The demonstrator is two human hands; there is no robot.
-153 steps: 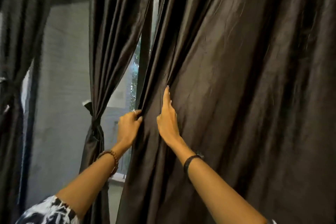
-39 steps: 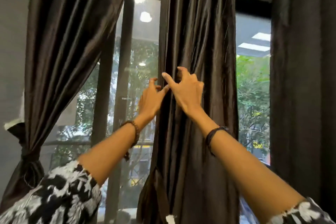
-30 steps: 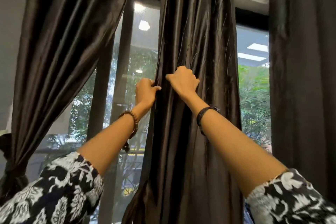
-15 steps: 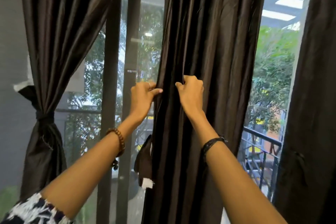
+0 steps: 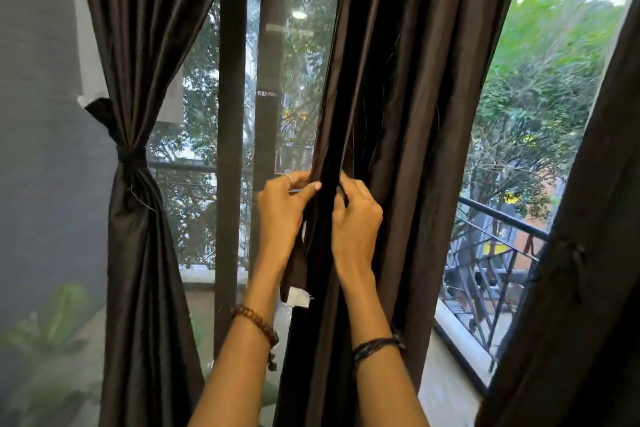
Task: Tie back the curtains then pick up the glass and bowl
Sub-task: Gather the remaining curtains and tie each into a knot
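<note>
Your left hand (image 5: pixel 282 205) and right hand (image 5: pixel 356 215) both pinch the gathered middle curtain (image 5: pixel 391 115) before the window (image 5: pixel 294 45); it's soft, slippery cloth, so bunch it tight at mid-height; glass and bowl aren't visible.

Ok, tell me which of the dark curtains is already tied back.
The left curtain, cinched by a knotted tie beside the grey wall. The middle curtain hangs loose, gathered by both hands; the right one also hangs loose.
</note>
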